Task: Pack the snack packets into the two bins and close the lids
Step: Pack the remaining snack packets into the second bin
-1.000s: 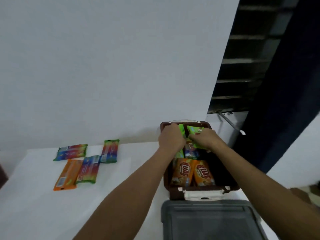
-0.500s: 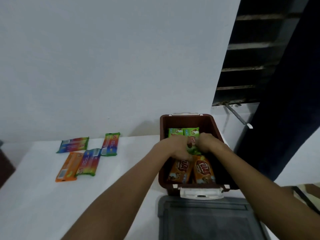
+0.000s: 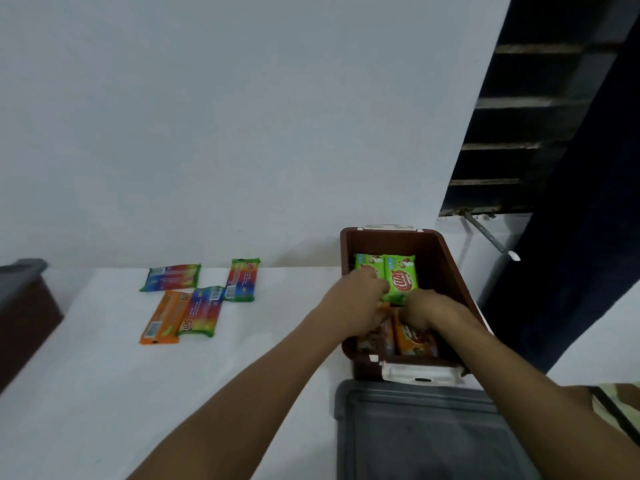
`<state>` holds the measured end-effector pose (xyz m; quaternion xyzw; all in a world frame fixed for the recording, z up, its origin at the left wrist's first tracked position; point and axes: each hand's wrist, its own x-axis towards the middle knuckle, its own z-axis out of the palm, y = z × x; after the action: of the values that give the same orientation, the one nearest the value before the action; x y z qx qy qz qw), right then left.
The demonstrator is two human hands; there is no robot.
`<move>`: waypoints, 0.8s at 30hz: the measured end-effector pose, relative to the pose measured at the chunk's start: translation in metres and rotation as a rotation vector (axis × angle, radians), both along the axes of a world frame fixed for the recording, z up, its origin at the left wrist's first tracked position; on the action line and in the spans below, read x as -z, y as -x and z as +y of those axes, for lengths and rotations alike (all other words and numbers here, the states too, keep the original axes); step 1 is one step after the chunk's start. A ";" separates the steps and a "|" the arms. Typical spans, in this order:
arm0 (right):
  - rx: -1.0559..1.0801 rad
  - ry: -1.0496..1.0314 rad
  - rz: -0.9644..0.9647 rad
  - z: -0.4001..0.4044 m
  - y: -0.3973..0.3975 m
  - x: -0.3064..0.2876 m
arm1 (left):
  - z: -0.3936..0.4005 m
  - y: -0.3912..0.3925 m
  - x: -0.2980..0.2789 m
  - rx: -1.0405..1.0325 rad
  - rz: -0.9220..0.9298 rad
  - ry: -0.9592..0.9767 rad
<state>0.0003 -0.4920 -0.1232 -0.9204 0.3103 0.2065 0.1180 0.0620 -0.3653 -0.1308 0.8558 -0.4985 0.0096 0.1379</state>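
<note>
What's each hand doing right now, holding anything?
Left hand: inside the brown bin, fingers on the green snack packets; a grip cannot be told.
Right hand: fingers down among the orange packets; cannot be told.

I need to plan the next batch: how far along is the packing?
Done: green packets and orange packets sit in the brown bin. In hand: left hand and right hand are arranging them inside. Left: four packets wait on the table, and the grey lid is off.

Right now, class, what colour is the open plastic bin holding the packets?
Dark brown plastic bin, seen in the head view.
</note>
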 end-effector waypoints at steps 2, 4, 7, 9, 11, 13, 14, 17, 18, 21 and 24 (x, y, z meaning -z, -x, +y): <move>-0.058 0.162 -0.174 0.025 -0.009 -0.014 | 0.029 -0.014 -0.003 -0.148 0.016 0.221; -0.203 0.201 -0.379 0.065 -0.028 -0.029 | 0.070 -0.037 -0.003 -0.385 0.049 0.257; -0.334 -0.027 -0.499 0.138 -0.066 -0.036 | 0.147 -0.083 0.008 -0.737 0.169 0.120; -0.408 -0.180 -0.478 0.183 -0.098 -0.015 | 0.196 -0.105 0.024 -0.920 0.234 0.071; -0.424 -0.284 -0.420 0.229 -0.134 0.017 | 0.239 -0.116 0.039 -1.082 0.276 0.020; -0.366 -0.314 -0.340 0.264 -0.156 0.047 | 0.264 -0.122 0.053 -1.187 0.342 -0.070; -0.298 -0.317 -0.333 0.276 -0.162 0.059 | 0.270 -0.123 0.059 -1.199 0.389 -0.108; -0.016 -0.365 -0.405 0.307 -0.166 0.079 | 0.282 -0.126 0.075 -1.168 0.470 -0.084; 0.041 -0.361 -0.425 0.312 -0.167 0.082 | 0.284 -0.125 0.075 -1.152 0.486 -0.047; 0.232 -0.501 -0.416 0.306 -0.171 0.082 | 0.293 -0.123 0.066 -1.111 0.659 0.096; 0.303 -0.832 -0.298 0.287 -0.161 0.070 | 0.287 -0.108 0.036 -1.008 0.952 0.260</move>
<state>0.1615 -0.2051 -0.1934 -0.7588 0.3117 0.1595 0.5491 0.1701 -0.0779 -0.1671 0.8703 0.0784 -0.2435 0.4208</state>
